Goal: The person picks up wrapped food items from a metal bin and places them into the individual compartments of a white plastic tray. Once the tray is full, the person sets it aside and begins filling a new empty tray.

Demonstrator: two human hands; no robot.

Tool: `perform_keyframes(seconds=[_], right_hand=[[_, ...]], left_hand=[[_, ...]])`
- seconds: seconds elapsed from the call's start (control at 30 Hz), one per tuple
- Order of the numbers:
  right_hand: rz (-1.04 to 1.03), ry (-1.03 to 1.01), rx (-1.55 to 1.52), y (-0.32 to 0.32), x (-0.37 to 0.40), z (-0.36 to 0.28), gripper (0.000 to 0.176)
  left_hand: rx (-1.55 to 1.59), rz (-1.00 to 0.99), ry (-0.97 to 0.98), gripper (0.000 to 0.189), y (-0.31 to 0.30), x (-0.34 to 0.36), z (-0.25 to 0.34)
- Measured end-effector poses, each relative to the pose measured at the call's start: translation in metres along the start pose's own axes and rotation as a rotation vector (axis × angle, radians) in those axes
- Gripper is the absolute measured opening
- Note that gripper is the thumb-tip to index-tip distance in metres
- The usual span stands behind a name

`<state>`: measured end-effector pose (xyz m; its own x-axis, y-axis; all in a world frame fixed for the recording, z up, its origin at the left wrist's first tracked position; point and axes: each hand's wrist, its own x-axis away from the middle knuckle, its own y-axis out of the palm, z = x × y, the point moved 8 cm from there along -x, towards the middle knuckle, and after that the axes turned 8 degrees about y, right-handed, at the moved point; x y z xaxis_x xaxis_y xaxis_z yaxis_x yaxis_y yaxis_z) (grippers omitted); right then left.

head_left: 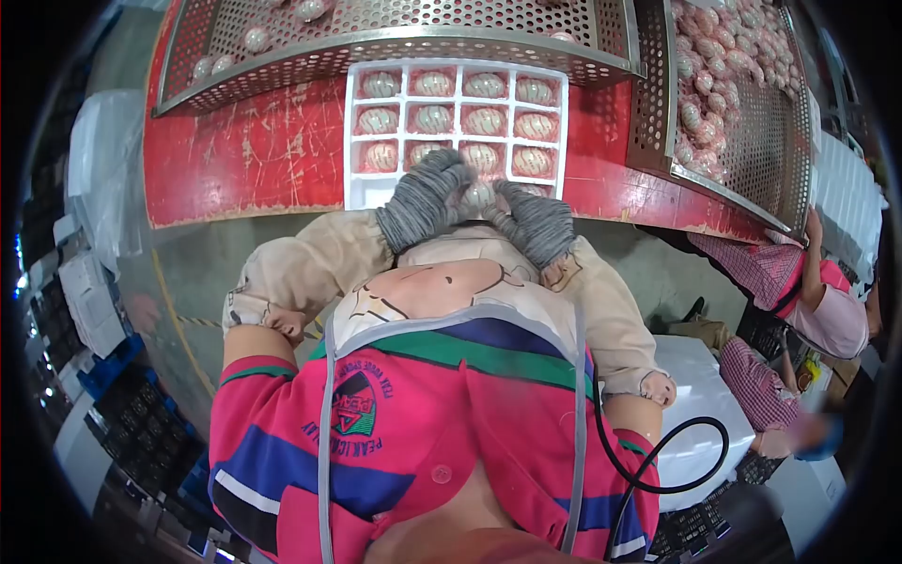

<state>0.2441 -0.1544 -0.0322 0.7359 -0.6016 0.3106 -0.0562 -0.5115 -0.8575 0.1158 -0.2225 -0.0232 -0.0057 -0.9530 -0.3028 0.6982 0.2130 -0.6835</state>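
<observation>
A white foam tray (562, 94) with square compartments lies at the table's front edge. Round, egg-like balls in clear wrap with red print, such as one wrapped ball (434, 119), sit in its compartments. At the front row, another wrapped ball (479, 195) is between my two hands. My left hand (427, 193), in a grey knitted glove, closes on its left side, fingers partly blurred. My right hand (536, 224), gloved alike, has its fingers bent against the right side. Both hands hide part of the tray's front.
A perforated metal tray (404, 47) with a few wrapped balls stands behind on the red table (254, 160). At right, another perforated metal bin (742, 193) holds a heap of wrapped balls (709, 75). Other people (827, 301) are at the right. A black cable (723, 442) loops beside me.
</observation>
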Motion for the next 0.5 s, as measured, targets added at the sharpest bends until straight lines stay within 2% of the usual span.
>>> perform_keyframes(seconds=[0.03, 0.07, 0.1, 0.13, 0.17, 0.27, 0.3, 0.37, 0.5], right_hand=[[0.04, -0.083, 0.074, 0.005, -0.003, -0.006, 0.055], [-0.069, -0.024, 0.127, 0.018, -0.008, 0.001, 0.055], [-0.069, -0.029, 0.128, 0.019, -0.011, -0.002, 0.055], [-0.109, -0.009, 0.166, 0.024, -0.013, -0.001, 0.053], [-0.155, 0.01, 0.205, 0.03, -0.012, 0.001, 0.05], [-0.201, -0.014, 0.221, 0.039, -0.02, 0.007, 0.043], [-0.198, -0.016, 0.223, 0.039, -0.021, 0.007, 0.043], [-0.2, -0.077, 0.315, 0.039, -0.021, 0.002, 0.04], [-0.3, -0.074, 0.318, 0.045, -0.027, 0.001, 0.036]], left_hand=[[-0.007, 0.005, -0.004, 0.056, -0.002, 0.006, -0.004], [-0.041, -0.112, -0.059, 0.054, 0.006, 0.012, -0.011], [-0.074, -0.231, -0.113, 0.052, 0.012, 0.015, -0.015], [-0.074, -0.224, -0.128, 0.042, 0.01, 0.01, -0.012], [-0.068, -0.224, -0.138, 0.042, 0.014, 0.012, -0.011], [-0.352, -0.245, 0.012, 0.03, 0.023, 0.008, -0.006], [-0.355, -0.242, 0.013, 0.03, 0.023, 0.005, -0.006], [-0.31, -0.542, -0.183, 0.027, 0.042, 0.009, -0.023], [-0.26, -0.524, -0.188, 0.018, 0.055, 0.011, -0.035]])
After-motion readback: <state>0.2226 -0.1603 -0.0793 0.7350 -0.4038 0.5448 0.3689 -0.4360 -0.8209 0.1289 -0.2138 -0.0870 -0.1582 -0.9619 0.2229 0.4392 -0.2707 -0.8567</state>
